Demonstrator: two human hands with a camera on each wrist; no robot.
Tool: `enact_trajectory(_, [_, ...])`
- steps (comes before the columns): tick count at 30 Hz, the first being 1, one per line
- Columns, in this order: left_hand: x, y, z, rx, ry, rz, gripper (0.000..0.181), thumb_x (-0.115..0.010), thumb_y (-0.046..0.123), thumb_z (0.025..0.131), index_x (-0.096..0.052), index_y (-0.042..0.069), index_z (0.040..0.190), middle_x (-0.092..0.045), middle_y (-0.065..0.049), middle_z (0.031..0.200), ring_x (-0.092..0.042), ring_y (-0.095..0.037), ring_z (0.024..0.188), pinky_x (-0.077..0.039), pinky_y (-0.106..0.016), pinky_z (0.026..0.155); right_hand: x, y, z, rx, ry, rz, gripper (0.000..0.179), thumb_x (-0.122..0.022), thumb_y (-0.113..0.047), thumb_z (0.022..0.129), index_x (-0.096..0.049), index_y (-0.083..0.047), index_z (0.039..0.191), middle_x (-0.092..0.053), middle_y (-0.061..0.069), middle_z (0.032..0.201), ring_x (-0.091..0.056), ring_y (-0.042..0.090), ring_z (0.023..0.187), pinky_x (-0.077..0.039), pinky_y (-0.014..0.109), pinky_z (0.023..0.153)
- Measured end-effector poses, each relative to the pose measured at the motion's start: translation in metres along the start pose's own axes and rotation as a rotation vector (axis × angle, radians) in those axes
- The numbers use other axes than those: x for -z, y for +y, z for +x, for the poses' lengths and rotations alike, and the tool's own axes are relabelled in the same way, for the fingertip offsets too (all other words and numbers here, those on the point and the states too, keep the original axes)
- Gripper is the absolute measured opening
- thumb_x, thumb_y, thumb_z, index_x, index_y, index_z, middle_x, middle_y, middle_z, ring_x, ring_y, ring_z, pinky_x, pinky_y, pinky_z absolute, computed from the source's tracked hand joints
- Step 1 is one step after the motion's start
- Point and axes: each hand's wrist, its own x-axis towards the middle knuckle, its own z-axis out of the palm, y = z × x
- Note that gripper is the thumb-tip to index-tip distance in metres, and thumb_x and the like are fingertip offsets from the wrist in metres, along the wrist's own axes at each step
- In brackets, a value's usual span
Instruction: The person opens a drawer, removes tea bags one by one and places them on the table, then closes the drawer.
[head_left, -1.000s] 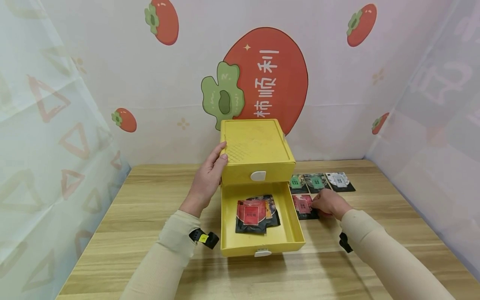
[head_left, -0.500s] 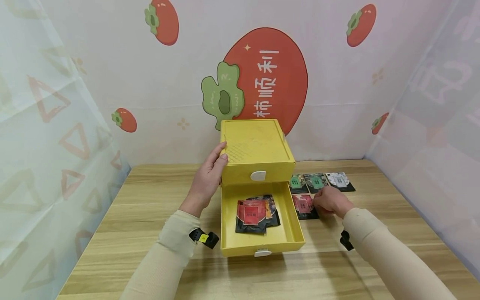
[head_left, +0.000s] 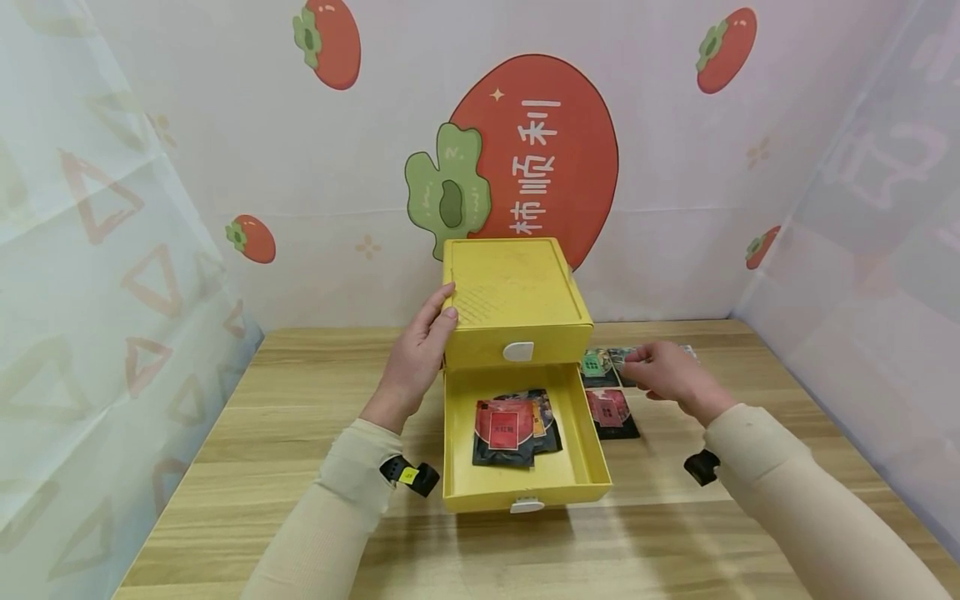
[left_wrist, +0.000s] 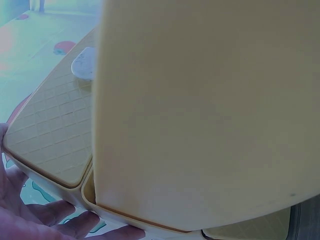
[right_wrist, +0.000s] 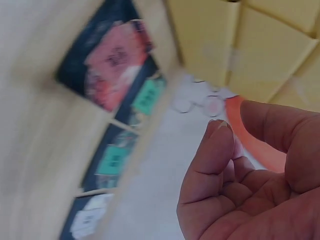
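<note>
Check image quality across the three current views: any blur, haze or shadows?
Head: mostly sharp, with soft shadows on the table around the open drawer; left wrist: bluish haze at upper left, and the drawer fills most of the frame, dim and low in detail; right wrist: the packets are blurred, while the right hand looks crisper.

Hands (head_left: pixel 408 360) (head_left: pixel 675 375) apart, right fingers (right_wrist: pixel 207 160) loosely bent

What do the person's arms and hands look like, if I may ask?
The left sleeve and right sleeve are long and cream-coloured. The left hand and right hand are gloveless. A black strap with a yellow label shows at the left wrist, a black band at the right.
</note>
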Motion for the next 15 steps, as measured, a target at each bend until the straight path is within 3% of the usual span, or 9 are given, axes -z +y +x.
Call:
enact_trajectory(5, [0.0,-0.001,0.0,0.001,0.001,-0.004,0.053,-0.043,0.051,0.111,-0.038,0.037,0.161,-0.033,0.007,0.168,-0.032,-0.018,0.154,-0.035,-0.051,0.122,0.007,-0.017,-0.012,0.046,0.012,0.019,0.047,-0.06,-0.027,0.105,-0.056,0.008,0.135,-0.064,0.015,0.109,-0.06,0.02,0.086,-0.058,0.033,0.075])
enact_trajectory(15, [0.0,-0.002,0.001,-0.009,-0.004,-0.002,0.053,-0.043,0.051,0.111,-0.038,0.036,0.162,-0.033,0.006,0.168,-0.032,-0.019,0.154,-0.035,-0.053,0.122,0.01,-0.055,-0.047,0.18,0.0,-0.023,0.042,-0.064,-0.031,0.104,-0.062,0.003,0.13,-0.069,0.011,0.109,-0.06,0.02,0.085,-0.058,0.034,0.075])
